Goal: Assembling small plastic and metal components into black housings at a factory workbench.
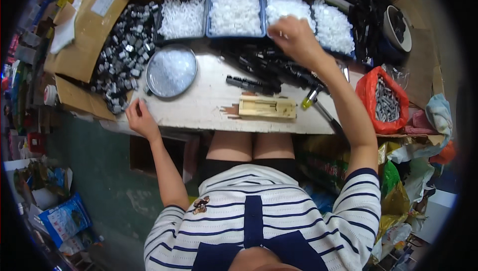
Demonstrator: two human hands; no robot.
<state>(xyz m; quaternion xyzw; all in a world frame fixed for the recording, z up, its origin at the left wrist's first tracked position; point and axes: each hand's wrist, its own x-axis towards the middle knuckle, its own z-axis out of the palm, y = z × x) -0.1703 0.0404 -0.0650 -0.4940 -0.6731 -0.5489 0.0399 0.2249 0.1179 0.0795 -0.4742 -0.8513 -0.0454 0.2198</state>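
Bare tabletop lies left of centre; the back and both ends are crowded.

On the tabletop (206,87), a hand could pass low between the plate (167,92) and the wooden block (269,113), right to the front edge. Metal parts (124,54) and a carton (79,54) block the left edge, with the left grip (143,119) at the front left corner. Trays (236,35) wall off the back edge, the right grip (298,38) over the third from left. Black parts (254,84) clog the space before them; right of the block a tool (326,115) slants frontward, and a red bag (367,99) obstructs the right end.
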